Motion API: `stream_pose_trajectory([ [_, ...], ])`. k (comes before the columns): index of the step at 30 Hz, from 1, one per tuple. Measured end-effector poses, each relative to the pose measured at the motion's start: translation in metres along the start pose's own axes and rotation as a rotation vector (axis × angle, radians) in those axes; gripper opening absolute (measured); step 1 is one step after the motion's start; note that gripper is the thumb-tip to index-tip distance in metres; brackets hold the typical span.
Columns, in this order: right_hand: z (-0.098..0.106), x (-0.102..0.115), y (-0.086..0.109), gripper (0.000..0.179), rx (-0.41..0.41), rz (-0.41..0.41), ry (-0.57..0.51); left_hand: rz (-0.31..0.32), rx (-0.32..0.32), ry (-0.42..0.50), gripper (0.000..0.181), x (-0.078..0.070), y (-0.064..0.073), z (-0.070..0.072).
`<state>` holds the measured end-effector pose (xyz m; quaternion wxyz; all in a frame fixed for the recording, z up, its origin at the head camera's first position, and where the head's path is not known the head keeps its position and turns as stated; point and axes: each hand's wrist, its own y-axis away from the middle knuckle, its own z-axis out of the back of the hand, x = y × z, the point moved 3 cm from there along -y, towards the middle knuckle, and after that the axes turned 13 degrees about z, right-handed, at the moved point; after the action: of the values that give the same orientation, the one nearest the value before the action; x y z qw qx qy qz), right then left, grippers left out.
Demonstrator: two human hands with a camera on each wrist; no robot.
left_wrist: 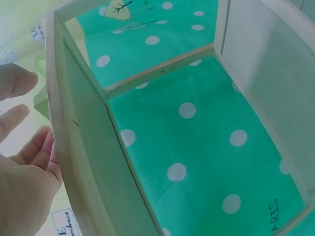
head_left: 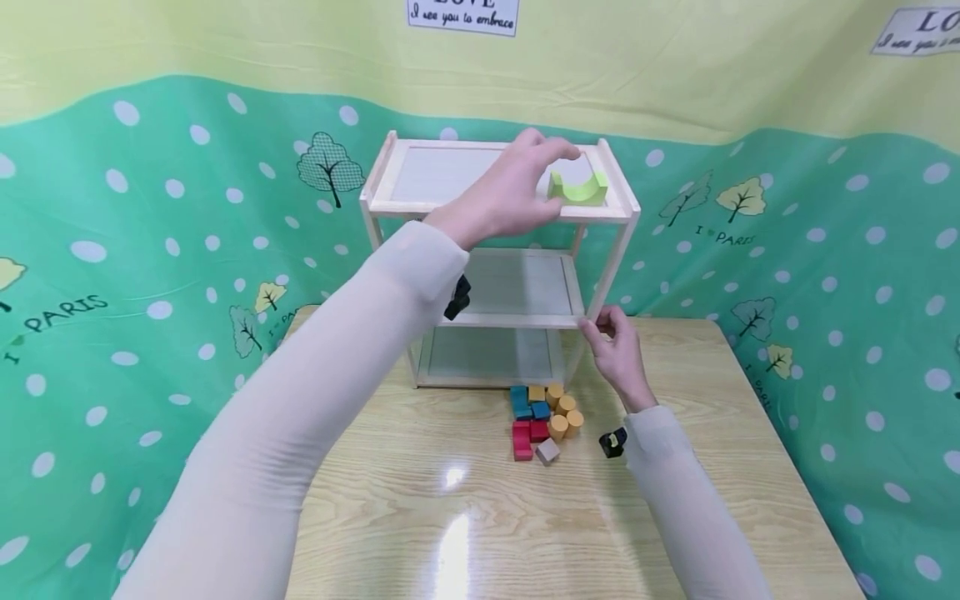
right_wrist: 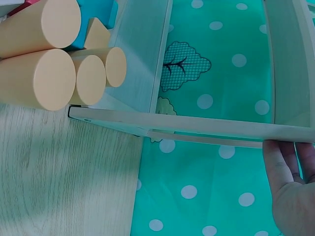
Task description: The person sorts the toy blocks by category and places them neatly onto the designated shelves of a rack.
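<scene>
the left hand (head_left: 517, 187), fingers parted, is beside the light green block (head_left: 579, 197) atop the shelf (head_left: 442, 177); lower, the right hand (head_left: 622, 360) grips the shelf's side, with coloured blocks (head_left: 540, 411) to its left on the table (head_left: 382, 475).

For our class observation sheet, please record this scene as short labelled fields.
Surface: wood-grain table
Furniture: three-level shelf unit
Top shelf: green block with a curved notch
Left hand: beside the green block, contact unclear
Right hand: touching the shelf unit's right upright
Table items include: four pale-orange cylinders, blue blocks, red blocks, greyish cube
</scene>
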<state>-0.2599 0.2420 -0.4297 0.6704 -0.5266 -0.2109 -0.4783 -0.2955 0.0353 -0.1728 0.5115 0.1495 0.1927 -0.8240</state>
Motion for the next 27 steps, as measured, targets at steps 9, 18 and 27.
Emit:
stream_pose_trajectory([
  [9,0.001,0.0,0.001,0.032,-0.004,0.006,-0.001,-0.075,-0.071,-0.004,0.048,0.009,0.019,-0.004],
  [18,0.001,0.002,0.001,0.032,0.0,-0.005,0.01,-0.144,-0.133,0.033,0.043,0.016,0.04,-0.007],
  [27,0.003,0.027,0.001,0.025,0.014,0.017,0.004,-0.28,-0.22,0.109,0.036,0.021,0.059,-0.011],
])
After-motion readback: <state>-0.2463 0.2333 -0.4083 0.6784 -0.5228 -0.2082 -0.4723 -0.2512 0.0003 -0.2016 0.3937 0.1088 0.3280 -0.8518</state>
